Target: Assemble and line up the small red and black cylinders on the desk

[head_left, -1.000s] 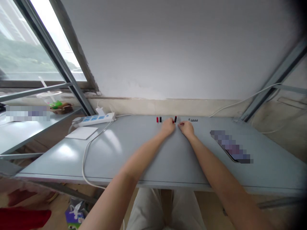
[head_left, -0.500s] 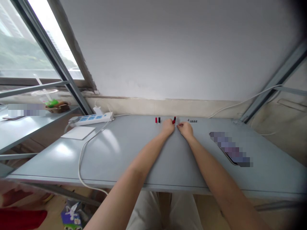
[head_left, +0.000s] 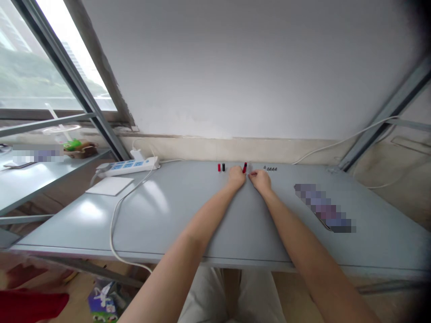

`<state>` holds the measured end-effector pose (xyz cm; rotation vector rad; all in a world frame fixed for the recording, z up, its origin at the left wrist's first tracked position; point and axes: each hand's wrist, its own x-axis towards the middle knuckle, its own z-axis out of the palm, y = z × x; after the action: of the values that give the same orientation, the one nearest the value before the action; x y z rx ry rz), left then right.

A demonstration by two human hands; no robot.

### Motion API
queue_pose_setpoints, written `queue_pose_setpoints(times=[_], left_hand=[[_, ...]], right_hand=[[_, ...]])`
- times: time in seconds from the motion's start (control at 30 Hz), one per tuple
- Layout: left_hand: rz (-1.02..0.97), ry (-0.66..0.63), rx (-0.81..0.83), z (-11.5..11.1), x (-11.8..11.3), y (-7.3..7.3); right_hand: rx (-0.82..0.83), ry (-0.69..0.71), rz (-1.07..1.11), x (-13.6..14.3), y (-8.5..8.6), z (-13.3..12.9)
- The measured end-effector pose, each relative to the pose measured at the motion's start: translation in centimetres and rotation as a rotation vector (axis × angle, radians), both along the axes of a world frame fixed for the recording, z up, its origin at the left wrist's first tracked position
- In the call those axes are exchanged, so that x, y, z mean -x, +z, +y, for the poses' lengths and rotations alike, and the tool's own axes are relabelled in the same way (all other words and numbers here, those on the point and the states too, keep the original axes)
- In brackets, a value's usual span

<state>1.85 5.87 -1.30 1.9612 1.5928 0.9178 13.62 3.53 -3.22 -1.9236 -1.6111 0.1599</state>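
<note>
Near the back of the grey desk (head_left: 188, 202), my left hand (head_left: 236, 177) is closed, with a small red cylinder with a dark end (head_left: 244, 168) at its fingertips. Just to its right, my right hand (head_left: 261, 181) is closed in a pinch; whatever lies between its fingertips is too small to tell. A faint, see-through object (head_left: 249, 167) shows between the two hands. Left of my left hand, a red cylinder (head_left: 219, 167) and a black cylinder (head_left: 223, 167) stand upright side by side. Several tiny grey pieces (head_left: 271, 169) sit in a row beyond my right hand.
A phone-like slab (head_left: 322, 208), blurred out, lies at right. A white power strip (head_left: 129, 166) and a flat white square (head_left: 110, 186) are at left, and a white cable (head_left: 113, 220) runs over the front edge. The wall (head_left: 215, 80) rises behind.
The red piece at my left fingertips shows slightly more upright, its red part reaching higher. Both hands stay nearly in place; the view has shifted a little.
</note>
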Motion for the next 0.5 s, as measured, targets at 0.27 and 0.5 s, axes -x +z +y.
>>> queue_pose_setpoints(times=[0.27,0.5], left_hand=[[-0.052,-0.06,-0.033,-4.2,2.4,0.7],[-0.068,0.039,-0.092,-6.4,5.9,0.8]], right_hand=[[-0.043,-0.016,-0.017,0.1,-0.1,0.0],[0.012,-0.03,0.01,0.3,0.4,-0.2]])
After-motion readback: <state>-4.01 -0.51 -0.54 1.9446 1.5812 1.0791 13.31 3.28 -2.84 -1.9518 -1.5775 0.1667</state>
